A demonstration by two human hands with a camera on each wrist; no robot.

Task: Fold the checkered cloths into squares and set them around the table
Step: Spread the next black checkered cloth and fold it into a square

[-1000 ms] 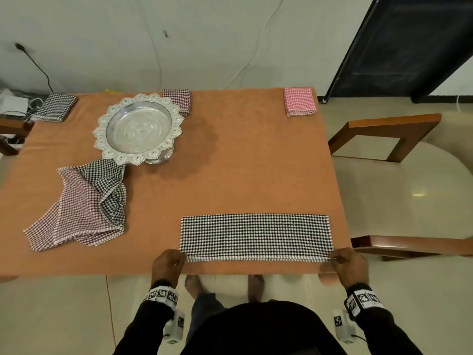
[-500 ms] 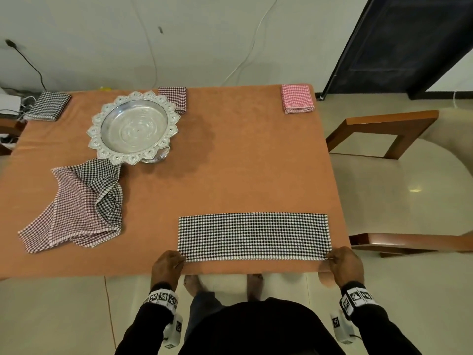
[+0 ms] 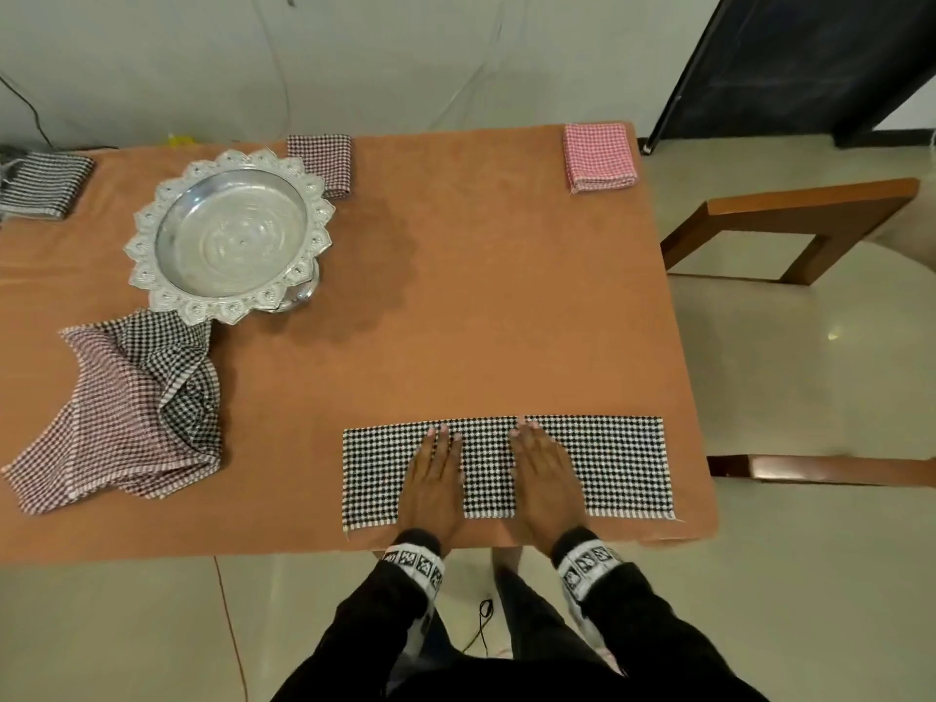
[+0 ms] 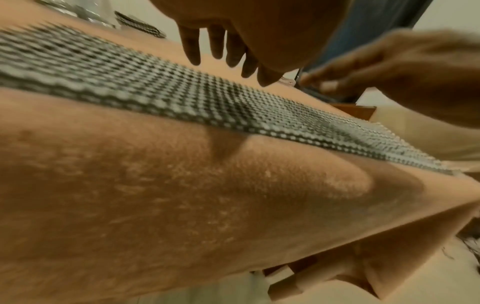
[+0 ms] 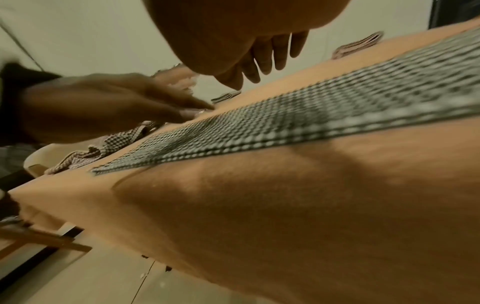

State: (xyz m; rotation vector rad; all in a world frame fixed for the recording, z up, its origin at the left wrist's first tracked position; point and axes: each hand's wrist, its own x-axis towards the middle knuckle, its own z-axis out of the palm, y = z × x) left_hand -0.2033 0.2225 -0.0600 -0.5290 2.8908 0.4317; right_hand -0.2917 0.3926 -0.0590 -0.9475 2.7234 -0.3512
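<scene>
Both hands were down flat on the strip [image 3: 506, 466], side by side near its middle with a narrow band of cloth between them. The left hand [image 3: 433, 491] lay palm down, fingers straight and together; the right hand [image 3: 544, 481] matched it, fingers reaching almost to the far edge. Neither gripped anything. The strip was a long black-and-white checkered rectangle, folded lengthwise, smooth and flat, with a pale hem along its near edge. It sat at the near edge of the table [image 3: 481, 296], toward the right corner. The wrist views were blurred, but they showed straight fingers over the weave. Three folded squares sat along the far side: a red one [image 3: 599, 157] at the right corner, a dark one [image 3: 321, 162] behind the silver tray [image 3: 152, 235], a black-and-white one [image 3: 40, 187] at the left. A rumpled heap [image 3: 126, 412] of checkered cloths lay left of the strip, touching the tray's rim.
</scene>
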